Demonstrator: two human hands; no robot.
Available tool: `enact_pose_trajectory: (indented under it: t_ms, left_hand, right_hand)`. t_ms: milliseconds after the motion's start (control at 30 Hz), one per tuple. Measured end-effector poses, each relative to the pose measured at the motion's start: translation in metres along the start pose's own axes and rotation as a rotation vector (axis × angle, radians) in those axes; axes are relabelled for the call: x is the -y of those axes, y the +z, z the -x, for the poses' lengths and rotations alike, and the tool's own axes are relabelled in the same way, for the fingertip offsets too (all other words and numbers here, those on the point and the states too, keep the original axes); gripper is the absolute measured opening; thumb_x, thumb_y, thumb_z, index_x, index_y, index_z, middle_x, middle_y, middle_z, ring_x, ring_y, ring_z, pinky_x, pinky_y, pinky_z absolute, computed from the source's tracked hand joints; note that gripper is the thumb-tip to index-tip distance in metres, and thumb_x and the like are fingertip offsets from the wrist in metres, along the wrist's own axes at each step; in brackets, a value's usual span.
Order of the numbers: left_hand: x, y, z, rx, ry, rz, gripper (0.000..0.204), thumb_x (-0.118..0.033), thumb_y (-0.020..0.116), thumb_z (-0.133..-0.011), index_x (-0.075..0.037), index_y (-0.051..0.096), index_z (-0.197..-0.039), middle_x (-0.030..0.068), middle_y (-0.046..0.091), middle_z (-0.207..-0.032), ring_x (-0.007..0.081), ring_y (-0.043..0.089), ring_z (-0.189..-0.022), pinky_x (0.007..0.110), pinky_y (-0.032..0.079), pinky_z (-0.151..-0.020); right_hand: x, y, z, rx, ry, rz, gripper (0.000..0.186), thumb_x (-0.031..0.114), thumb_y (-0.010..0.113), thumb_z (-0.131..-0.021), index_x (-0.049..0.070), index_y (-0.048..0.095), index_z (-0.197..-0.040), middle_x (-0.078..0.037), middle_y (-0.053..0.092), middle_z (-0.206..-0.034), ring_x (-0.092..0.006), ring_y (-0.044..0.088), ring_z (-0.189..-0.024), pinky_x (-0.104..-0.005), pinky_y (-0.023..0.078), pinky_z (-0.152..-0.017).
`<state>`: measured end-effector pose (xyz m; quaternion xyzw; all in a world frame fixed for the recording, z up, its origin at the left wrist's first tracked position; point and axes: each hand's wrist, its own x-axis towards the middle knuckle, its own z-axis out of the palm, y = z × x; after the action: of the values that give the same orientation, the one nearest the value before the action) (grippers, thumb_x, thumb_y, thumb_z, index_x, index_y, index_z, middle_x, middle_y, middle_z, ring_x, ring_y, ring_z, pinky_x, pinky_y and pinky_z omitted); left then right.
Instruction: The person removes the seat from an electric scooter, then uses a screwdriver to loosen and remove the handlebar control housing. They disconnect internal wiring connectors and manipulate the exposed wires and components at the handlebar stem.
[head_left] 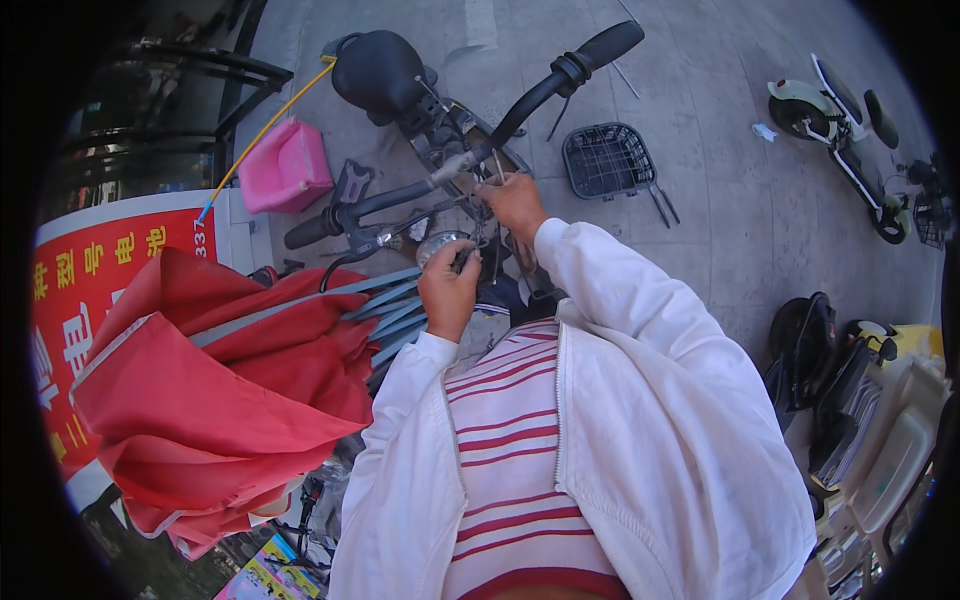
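An electric bike or scooter stands in front of me with its black handlebar (408, 197) crossing the view at a slant. Its black seat (378, 75) lies beyond. Below the bar's middle, my right hand (515, 208) is closed among the cables and stem parts; a thin rod shows by its fingertips, but what it grips is hidden. Nearer and to the left, my left hand (448, 288) pinches a small dark piece beside the round headlight (440, 243). That piece is too small to name. Both hands work close together at the bike's front.
A folded red umbrella (230, 380) leans at my left, by a red sign (100, 290). Beyond it are a pink chair (285, 168) and a yellow pole (265, 135). A black wire basket (608, 160) lies on the paving; a scooter (840, 140) stands far right, with a plastic chair (893, 450) nearer.
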<state>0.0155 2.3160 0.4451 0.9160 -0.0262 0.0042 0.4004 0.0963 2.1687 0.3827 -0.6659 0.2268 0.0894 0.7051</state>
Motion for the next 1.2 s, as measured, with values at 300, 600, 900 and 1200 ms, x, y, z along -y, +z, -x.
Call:
enact_pose_trajectory:
  t_ms: [300,600,900,1200]
  left_hand:
    - [0.003,0.001,0.000,0.022,-0.024,0.101,0.016,-0.008,0.069,-0.084,0.000,0.066,-0.097,0.0058,0.066,-0.079,0.0065,0.058,-0.070,0.023,0.046,-0.064]
    - [-0.005,-0.005,-0.003,-0.022,0.000,0.046,0.016,-0.010,0.069,-0.081,-0.003,0.068,-0.095,0.0118,0.067,-0.081,0.0181,0.064,-0.069,0.028,0.048,-0.065]
    - [-0.005,-0.008,0.001,-0.018,-0.044,0.117,0.016,-0.011,0.068,-0.082,-0.003,0.068,-0.095,0.0145,0.068,-0.086,0.0271,0.066,-0.077,0.033,0.050,-0.071]
    - [0.000,-0.010,0.003,-0.059,0.021,0.126,0.017,-0.010,0.069,-0.080,-0.003,0.068,-0.095,0.0143,0.068,-0.087,0.0300,0.066,-0.082,0.033,0.050,-0.073]
  right_hand:
    - [-0.007,0.006,-0.006,0.047,-0.118,-0.154,0.023,0.019,0.070,-0.080,-0.004,0.069,-0.085,-0.007,0.064,-0.067,-0.0143,0.057,-0.061,-0.0311,0.046,-0.060]
    - [-0.012,0.010,-0.012,-0.018,-0.067,-0.296,0.017,0.014,0.068,-0.084,-0.003,0.069,-0.085,-0.001,0.063,-0.070,-0.0076,0.052,-0.062,-0.0271,0.042,-0.057]
    - [0.005,-0.001,-0.001,0.099,-0.038,-0.257,0.016,0.014,0.068,-0.087,-0.001,0.068,-0.087,0.000,0.064,-0.074,-0.0074,0.054,-0.064,-0.0246,0.042,-0.059]
    - [0.029,-0.005,0.012,0.154,0.044,-0.220,0.015,0.013,0.068,-0.086,-0.002,0.068,-0.086,-0.002,0.065,-0.076,-0.0078,0.056,-0.064,-0.0251,0.044,-0.058]
